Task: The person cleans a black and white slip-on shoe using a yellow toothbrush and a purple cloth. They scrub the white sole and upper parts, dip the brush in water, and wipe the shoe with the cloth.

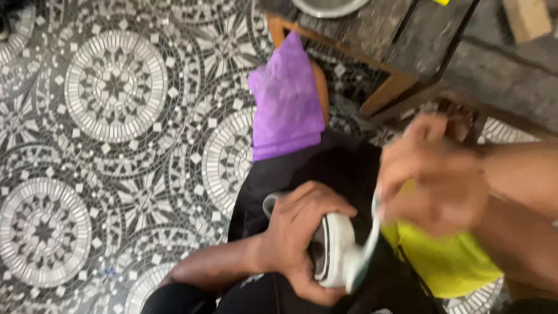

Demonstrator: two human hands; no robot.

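My left hand point(299, 235) grips a white shoe point(336, 250) that rests on my lap, over a black cloth point(325, 168). My right hand point(433, 177) is blurred by motion just right of the shoe. It pinches a pale strip point(367, 247), perhaps a brush or a part of the shoe, against the shoe's edge. A bright yellow-green cloth point(447, 261) lies under the right hand.
A purple cloth point(286, 102) hangs over a wooden stool leg point(319, 87). A dark wooden table point(401, 35) with a metal bowl point(328, 6) stands at the top. The floor point(116, 116) is black-and-white patterned tile.
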